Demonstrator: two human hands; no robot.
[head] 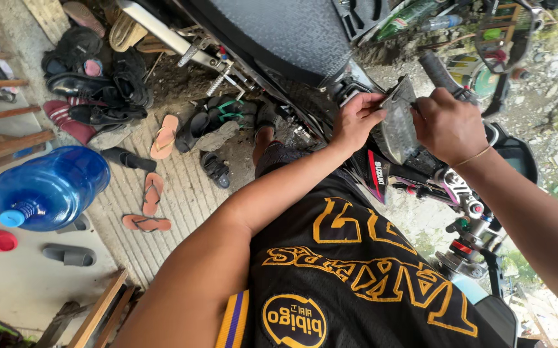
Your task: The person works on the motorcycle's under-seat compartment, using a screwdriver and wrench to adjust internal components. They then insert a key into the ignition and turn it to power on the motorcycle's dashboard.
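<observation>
My left hand (355, 121) grips the left edge of a dusty grey plastic panel (397, 122) on a motorcycle (279, 38). My right hand (447, 125) holds the panel's right side, fingers curled over its edge, with a thin band around the wrist. The panel sits just below the black handlebar grip (438, 72). The black textured seat fills the upper middle. My black and yellow jersey (356, 277) covers the lower part of the view.
A blue water jug (50, 187) lies on the concrete at the left. Several sandals and shoes (153, 174) are scattered on the ground. Wooden rails (2, 116) run along the left edge. The front fork and brake parts (469, 225) show at the right.
</observation>
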